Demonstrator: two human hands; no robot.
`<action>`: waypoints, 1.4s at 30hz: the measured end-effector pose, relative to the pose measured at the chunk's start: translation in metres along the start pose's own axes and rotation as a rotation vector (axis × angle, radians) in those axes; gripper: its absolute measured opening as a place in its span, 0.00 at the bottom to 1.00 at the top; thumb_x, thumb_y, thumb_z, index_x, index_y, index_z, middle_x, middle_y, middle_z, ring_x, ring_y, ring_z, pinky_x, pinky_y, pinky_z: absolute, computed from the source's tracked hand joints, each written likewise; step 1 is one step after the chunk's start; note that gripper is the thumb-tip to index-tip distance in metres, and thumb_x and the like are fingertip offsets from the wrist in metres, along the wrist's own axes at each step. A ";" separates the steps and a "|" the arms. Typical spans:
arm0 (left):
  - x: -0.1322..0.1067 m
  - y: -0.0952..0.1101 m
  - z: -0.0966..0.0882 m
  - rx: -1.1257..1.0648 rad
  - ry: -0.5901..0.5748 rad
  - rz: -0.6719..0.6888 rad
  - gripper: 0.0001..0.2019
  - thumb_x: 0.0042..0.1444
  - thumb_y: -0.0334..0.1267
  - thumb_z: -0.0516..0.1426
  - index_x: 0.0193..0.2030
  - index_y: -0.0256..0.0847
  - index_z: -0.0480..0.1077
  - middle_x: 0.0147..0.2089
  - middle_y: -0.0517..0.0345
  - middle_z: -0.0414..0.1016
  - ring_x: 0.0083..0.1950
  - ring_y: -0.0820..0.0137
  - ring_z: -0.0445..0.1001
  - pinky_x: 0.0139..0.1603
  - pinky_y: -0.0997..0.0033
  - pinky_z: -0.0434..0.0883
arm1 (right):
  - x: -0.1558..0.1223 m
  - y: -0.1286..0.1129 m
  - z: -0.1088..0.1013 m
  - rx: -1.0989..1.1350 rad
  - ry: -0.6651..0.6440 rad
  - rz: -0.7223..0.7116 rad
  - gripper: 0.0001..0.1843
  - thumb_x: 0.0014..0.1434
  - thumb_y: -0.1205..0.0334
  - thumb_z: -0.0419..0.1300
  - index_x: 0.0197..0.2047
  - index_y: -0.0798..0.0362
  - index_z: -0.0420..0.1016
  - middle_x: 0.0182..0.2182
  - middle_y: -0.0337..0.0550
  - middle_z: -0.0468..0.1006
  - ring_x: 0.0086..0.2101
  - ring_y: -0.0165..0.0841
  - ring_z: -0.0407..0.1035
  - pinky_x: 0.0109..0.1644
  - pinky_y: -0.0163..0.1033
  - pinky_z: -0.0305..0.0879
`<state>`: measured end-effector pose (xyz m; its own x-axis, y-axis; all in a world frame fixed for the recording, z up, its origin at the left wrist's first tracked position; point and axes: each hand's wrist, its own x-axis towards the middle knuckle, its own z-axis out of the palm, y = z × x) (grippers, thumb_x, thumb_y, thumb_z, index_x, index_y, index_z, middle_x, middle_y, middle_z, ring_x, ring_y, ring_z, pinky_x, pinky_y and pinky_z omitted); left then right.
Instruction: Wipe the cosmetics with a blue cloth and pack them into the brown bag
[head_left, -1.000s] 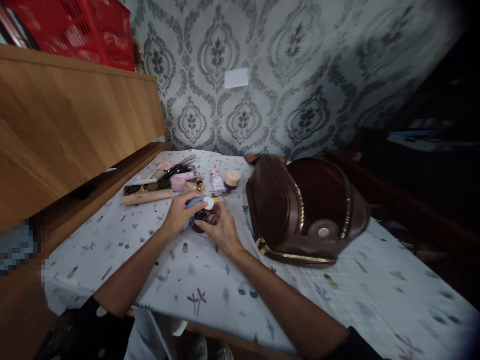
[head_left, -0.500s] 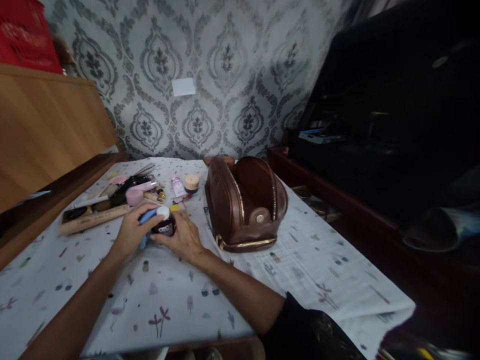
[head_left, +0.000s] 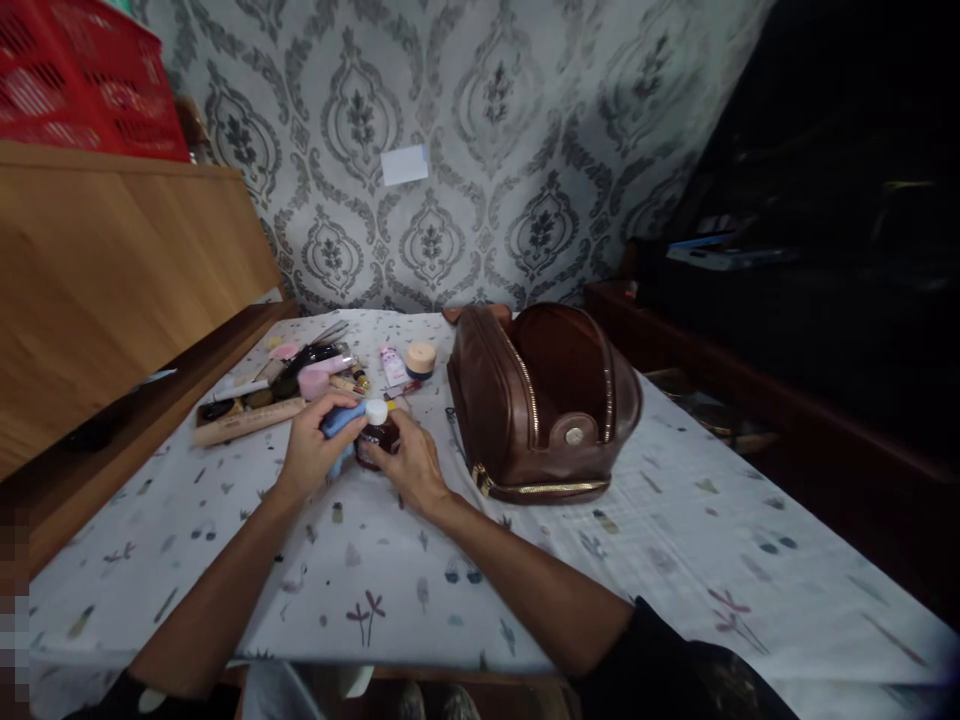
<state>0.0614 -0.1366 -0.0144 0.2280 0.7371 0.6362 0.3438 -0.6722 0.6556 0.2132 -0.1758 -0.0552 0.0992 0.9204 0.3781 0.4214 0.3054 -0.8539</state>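
Between my two hands stands a small dark bottle with a white cap. My right hand is closed around the bottle's right side. My left hand grips a light-blue object, its exact kind partly hidden by my fingers, with the thumb near the bottle's cap. A bit of yellow shows behind my right fingertips. To the right, a brown leather toiletry bag sits with its top unzipped and gaping, its inside dark.
Behind my left hand lies a pile of cosmetics, with a pink jar and a beige tube. A pink-and-white tube and a peach-lidded jar stand near the bag. A wooden panel borders the left.
The camera view has turned left, so everything appears farther right. My hands keep their hold on the bottle and the blue object, with little visible change in grip.
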 end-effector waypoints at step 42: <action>0.014 -0.031 -0.025 -0.237 -0.652 -0.109 0.12 0.51 0.47 0.66 0.34 0.39 0.80 0.39 0.52 0.78 0.42 0.67 0.75 0.47 0.69 0.71 | 0.028 0.033 -0.009 0.500 0.206 0.095 0.25 0.56 0.43 0.60 0.48 0.54 0.76 0.41 0.47 0.79 0.39 0.38 0.73 0.40 0.39 0.68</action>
<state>0.0310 -0.1073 -0.0154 0.7290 0.6423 0.2367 0.2046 -0.5345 0.8201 0.2379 -0.1428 -0.0693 0.3119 0.8979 0.3106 -0.0725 0.3484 -0.9345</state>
